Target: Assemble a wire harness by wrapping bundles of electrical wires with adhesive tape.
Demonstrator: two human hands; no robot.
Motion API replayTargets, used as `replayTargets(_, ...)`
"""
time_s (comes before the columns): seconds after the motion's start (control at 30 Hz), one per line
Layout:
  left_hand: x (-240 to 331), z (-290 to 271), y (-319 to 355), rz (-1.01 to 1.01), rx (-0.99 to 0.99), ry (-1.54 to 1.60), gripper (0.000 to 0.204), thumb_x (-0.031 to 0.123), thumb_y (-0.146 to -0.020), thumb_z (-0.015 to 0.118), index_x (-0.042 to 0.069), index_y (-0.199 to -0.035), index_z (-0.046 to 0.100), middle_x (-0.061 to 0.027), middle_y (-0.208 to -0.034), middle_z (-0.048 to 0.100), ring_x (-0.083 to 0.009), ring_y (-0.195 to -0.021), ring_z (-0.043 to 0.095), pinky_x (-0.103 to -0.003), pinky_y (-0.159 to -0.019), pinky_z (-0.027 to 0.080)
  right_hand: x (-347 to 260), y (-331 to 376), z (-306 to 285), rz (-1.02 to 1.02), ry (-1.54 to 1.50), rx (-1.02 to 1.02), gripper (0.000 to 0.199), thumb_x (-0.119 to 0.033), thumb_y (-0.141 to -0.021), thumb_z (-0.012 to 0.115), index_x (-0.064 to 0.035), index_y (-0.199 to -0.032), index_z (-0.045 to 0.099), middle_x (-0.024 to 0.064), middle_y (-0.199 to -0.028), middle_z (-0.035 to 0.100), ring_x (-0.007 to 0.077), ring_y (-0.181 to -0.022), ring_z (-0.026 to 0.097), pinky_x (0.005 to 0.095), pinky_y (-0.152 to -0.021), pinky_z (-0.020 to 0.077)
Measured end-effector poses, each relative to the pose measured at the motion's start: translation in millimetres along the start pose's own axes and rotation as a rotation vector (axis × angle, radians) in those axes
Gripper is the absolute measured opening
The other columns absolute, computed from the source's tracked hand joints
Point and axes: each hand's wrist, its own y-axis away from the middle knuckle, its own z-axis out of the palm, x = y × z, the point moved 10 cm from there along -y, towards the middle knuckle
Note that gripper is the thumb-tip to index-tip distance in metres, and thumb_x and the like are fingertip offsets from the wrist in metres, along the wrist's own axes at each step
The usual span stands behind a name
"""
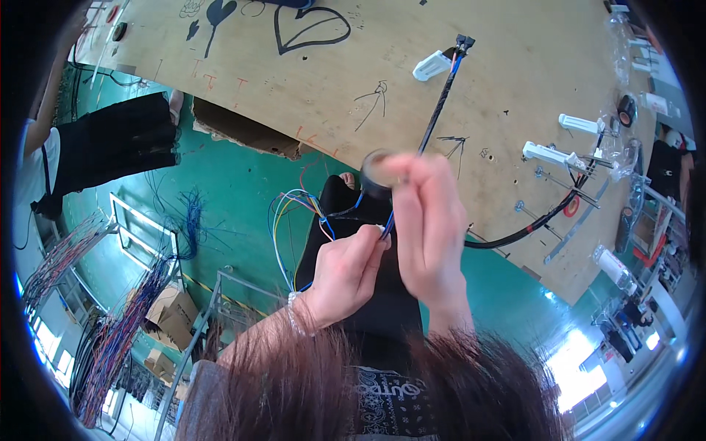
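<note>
My left hand (346,268) is closed in a pinch on the blue wires of a wire harness, above my lap. My right hand (430,220), slightly blurred, grips a roll of black tape (373,184) just above the left hand. From the hands, a black-wrapped harness branch (437,110) runs up across the wooden board to a black connector (463,42) beside a white holder (432,66). Loose wires in yellow, blue, white and red (283,209) loop out left of my left hand. My right fingers partly hide the wires behind them.
The wooden board (331,95) bears marker drawings and more white holders (548,154). A thick black cable (526,234) curves along its right side, near metal pins. Wire bundles (118,323) hang over metal racks at left. Another person's dark trousers (118,140) show at far left.
</note>
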Motion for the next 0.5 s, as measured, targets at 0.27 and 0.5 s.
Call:
replayTargets(0.27, -21, 0, 1, -0.308, -0.053, 0.332, 0.007, 0.005, -0.096, 0.048, 0.001, -0.092, 0.051, -0.0120, -0.068, 0.055, -0.0284, -0.058, 0.058, -0.033, -0.054, 0.045, 97, 36, 42, 0.394, -1.108, 0.235, 0.037, -0.031, -0.096, 0.058, -0.0029, -0.120, 0.053, 0.0137, -0.127, 0.051, 0.0156, -0.098, 0.057, 0.0256, -0.074, 0.0466)
replayTargets(0.5, -6, -2, 10, -0.069, 0.001, 0.093, 0.001, 0.002, -0.093, 0.051, 0.002, -0.092, 0.051, -0.0142, -0.071, 0.059, -0.0333, -0.063, 0.061, -0.038, -0.054, 0.046, -31, 18, 11, -0.146, 0.350, -0.156, 0.023, -0.014, -0.093, 0.062, -0.0041, -0.110, 0.051, 0.0026, -0.090, 0.049, 0.0102, -0.075, 0.046, 0.0256, -0.068, 0.0427)
